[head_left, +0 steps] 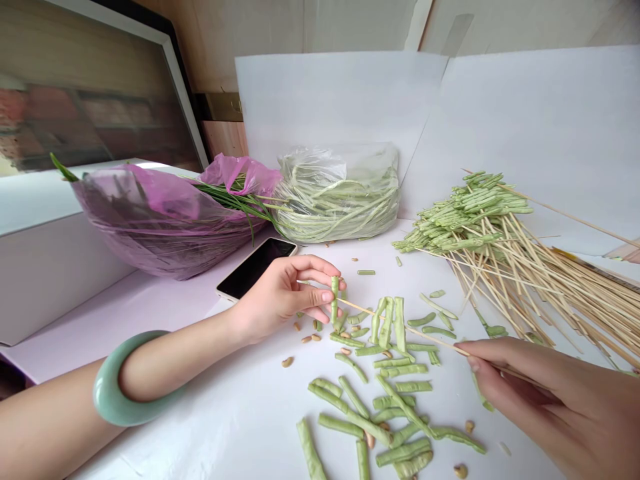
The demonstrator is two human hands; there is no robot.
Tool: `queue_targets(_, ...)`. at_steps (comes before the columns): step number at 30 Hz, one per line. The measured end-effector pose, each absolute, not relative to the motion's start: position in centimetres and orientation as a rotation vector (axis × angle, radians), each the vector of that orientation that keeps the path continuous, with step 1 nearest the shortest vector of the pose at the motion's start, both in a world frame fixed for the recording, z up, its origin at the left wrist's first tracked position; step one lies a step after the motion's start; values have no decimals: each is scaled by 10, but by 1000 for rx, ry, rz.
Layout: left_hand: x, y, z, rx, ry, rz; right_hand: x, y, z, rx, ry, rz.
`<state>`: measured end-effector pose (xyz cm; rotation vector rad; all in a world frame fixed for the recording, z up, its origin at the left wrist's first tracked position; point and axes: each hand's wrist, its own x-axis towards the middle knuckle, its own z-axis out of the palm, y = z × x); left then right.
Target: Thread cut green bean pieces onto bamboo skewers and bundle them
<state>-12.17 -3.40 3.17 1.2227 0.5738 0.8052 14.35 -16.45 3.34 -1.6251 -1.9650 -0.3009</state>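
Between thumb and fingers, my left hand [287,290] pinches a short upright piece of green bean [335,301] at the skewer's tip. My right hand [545,400] grips the thin wooden skewer [435,339] further back, its fingers closed round it. Three or so bean pieces [387,323] hang side by side along the skewer between my hands. Whether the tip has gone into the held piece, I cannot tell. Below, many loose cut bean pieces [360,427] lie scattered on the white table [225,413], with a few tan beans [287,362] among them.
At the right lies a heap of skewers [545,280] with bean pieces threaded on their ends [465,207]. A clear bag of long beans [340,200] and a purple bag of greens [170,220] stand at the back. A phone [257,267] lies beyond my left wrist.
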Motion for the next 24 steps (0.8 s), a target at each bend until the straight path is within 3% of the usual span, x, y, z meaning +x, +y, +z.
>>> queue_targets(24,-117,-35,30,1125,584,811,137,-166,31,-1398,-2147,-387)
